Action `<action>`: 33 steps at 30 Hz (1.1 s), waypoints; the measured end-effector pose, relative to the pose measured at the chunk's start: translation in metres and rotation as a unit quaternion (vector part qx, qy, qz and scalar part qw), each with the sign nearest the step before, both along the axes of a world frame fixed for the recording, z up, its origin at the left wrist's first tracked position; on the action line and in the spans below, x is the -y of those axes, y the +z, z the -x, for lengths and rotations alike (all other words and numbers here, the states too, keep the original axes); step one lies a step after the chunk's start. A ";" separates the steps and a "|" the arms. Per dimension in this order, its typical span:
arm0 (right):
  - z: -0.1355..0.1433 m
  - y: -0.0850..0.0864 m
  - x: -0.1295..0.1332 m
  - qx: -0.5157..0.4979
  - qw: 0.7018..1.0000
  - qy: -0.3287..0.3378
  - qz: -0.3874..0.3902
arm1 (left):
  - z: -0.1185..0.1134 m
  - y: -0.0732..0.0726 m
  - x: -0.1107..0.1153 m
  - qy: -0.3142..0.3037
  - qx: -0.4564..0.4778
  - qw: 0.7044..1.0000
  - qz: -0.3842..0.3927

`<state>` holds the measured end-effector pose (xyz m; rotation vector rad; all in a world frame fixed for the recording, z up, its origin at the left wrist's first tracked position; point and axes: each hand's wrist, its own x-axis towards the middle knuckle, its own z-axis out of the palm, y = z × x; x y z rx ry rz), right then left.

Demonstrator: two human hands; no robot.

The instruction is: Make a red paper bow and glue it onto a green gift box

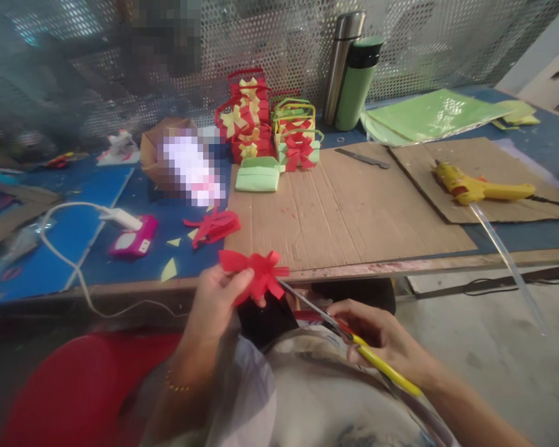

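Observation:
A red paper piece (261, 276) with petal-like flaps is pinched between the thumb and fingers of my left hand (218, 295), just in front of the table edge. My right hand (377, 332) holds scissors (384, 365) with yellow on the handle. Their blades point left, with the tips at the right side of the red paper. Whether the tips touch it is hard to tell. Behind my left hand, more red paper pieces (214, 226) lie on the blue tabletop beside small yellow scraps (169, 270).
Small red and green paper baskets (249, 121) stand near the perforated metal screen, left of two bottles (356, 84). Cardboard (345, 205) covers the middle. A yellow glue gun (484, 188) lies at right, its clear stick jutting past the edge. A white cable joins a pink device (135, 236).

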<state>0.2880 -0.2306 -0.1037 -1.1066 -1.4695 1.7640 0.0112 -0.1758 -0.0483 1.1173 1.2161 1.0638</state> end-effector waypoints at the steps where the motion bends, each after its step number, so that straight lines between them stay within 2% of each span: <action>1: 0.001 0.000 0.001 0.001 1.000 -0.006 0.001 | -0.001 0.000 0.001 0.002 0.002 1.000 0.001; 7: 0.005 -0.002 0.004 -0.003 1.000 -0.031 -0.001 | -0.007 -0.001 0.004 0.010 -0.001 1.000 0.013; 14: 0.005 -0.011 0.006 -0.004 0.999 -0.040 -0.019 | -0.011 -0.002 0.004 0.028 0.026 0.999 0.009; 33: 0.002 -0.017 0.008 0.021 0.998 -0.046 -0.044 | -0.008 -0.004 0.004 0.012 0.026 1.000 0.005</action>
